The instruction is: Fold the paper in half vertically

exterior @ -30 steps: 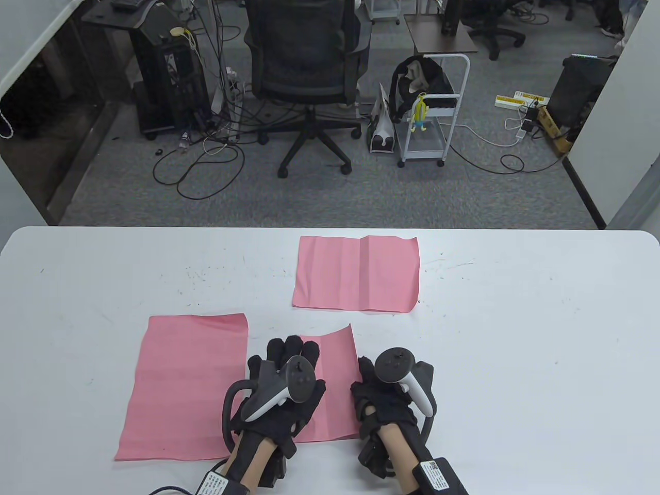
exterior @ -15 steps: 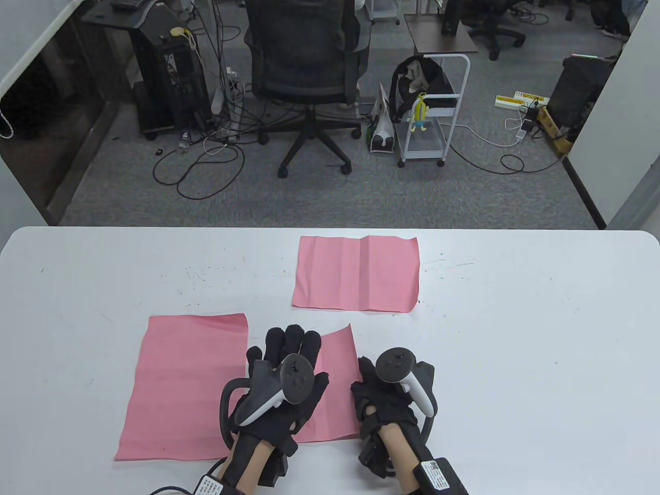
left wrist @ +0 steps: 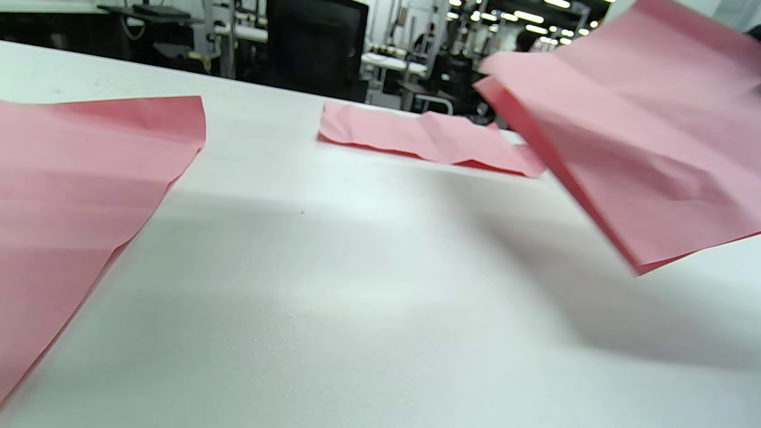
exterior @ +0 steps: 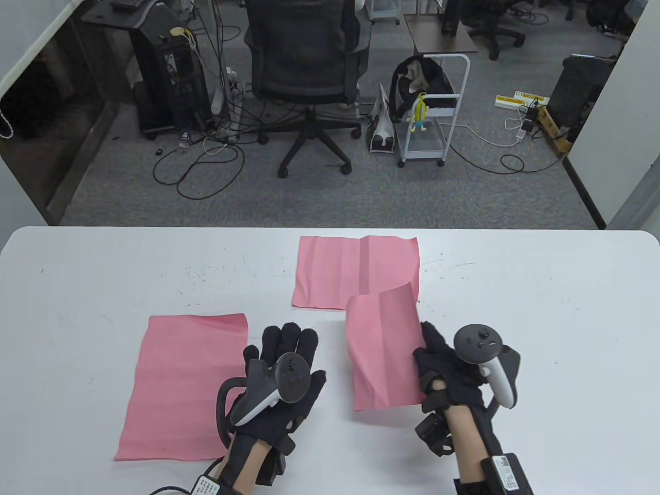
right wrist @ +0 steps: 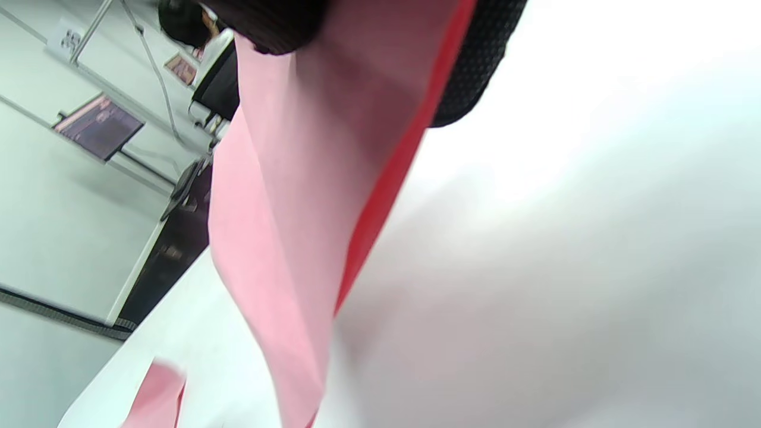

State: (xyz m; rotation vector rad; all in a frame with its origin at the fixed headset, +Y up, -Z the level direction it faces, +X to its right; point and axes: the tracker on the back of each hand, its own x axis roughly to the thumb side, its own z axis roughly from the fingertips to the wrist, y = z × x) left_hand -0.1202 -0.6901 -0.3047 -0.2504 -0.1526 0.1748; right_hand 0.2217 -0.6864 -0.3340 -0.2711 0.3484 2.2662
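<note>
My right hand [exterior: 438, 361] pinches the right edge of a folded pink paper [exterior: 384, 350] and holds it lifted above the white table [exterior: 541, 319]; the paper also shows in the left wrist view [left wrist: 642, 160] and, between my fingers [right wrist: 475, 65], in the right wrist view [right wrist: 297, 196]. My left hand [exterior: 281, 356] lies flat on the bare table with its fingers spread, holding nothing. An unfolded pink sheet [exterior: 183, 386] lies left of it. Another folded pink paper [exterior: 356, 270] lies farther back, partly overlapped in view by the lifted one.
The table's far edge [exterior: 330, 228] drops off to a floor with an office chair [exterior: 307, 77] and a white cart [exterior: 433, 118]. The table's right half [exterior: 557, 289] holds only scuff marks.
My right hand lifted the folded paper out from under my left hand and carried it right and toward the far folded paper. My left hand stayed in place, now on bare table.
</note>
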